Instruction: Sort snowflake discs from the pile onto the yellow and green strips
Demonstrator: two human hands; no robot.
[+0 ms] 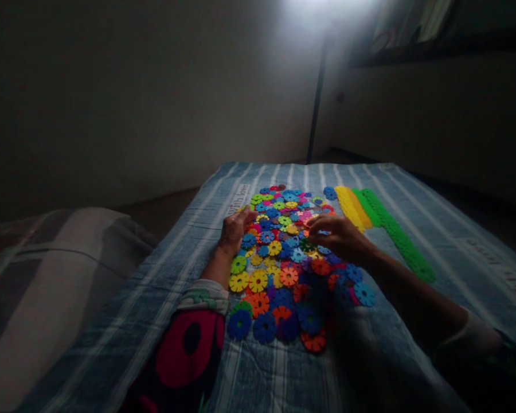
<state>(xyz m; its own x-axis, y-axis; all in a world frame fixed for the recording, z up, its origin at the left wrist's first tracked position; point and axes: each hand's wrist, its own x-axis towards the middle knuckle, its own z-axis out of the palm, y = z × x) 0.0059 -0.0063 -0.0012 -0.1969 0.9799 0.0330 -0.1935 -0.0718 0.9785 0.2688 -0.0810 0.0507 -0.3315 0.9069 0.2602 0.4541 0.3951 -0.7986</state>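
Flower-shaped plastic discs with slotted rims, in many colours, lie in a loose, overlapping spread (274,248) between my hands. My left hand (236,228) rests at the left edge of the spread, its fingers pointing inward and partly stretched, with no disc visible in it. Over the right side of the spread is my right hand (336,232). Its fingers are curved and apart, and blue shows in the gap between them. Nearest the front lie a blue disc (239,324) and an orange disc (313,341).
Right of the spread lie a yellow strip (351,207) and a long green strip (398,235) of overlapping discs. Blue discs (329,193) sit beside the yellow one. A striped blue cloth (172,275) covers the surface. Draped grey fabric (81,269) is at left; a thin pole (317,103) stands behind.
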